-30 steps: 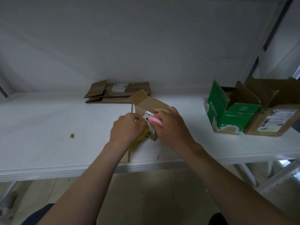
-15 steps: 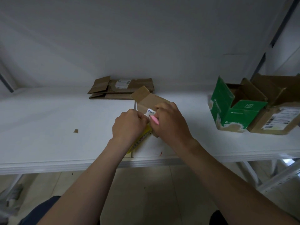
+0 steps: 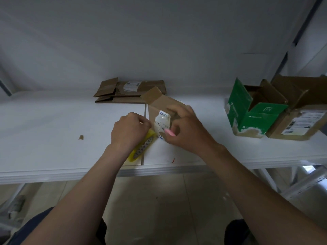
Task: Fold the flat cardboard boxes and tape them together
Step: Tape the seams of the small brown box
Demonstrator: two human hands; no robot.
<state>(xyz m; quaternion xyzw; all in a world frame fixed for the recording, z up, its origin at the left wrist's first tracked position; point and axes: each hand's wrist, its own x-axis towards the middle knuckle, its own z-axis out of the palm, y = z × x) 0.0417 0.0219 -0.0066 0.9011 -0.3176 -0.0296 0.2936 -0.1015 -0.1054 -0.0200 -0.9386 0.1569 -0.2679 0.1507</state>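
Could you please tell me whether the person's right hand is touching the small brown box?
Touching. The head view shows the right hand with its fingers curled over the top of the small brown box, with no gap between them.

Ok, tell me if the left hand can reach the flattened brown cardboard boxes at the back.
Probably yes: bare white table lies between the left hand and the flattened brown cardboard boxes, though its grip is on a yellow tool.
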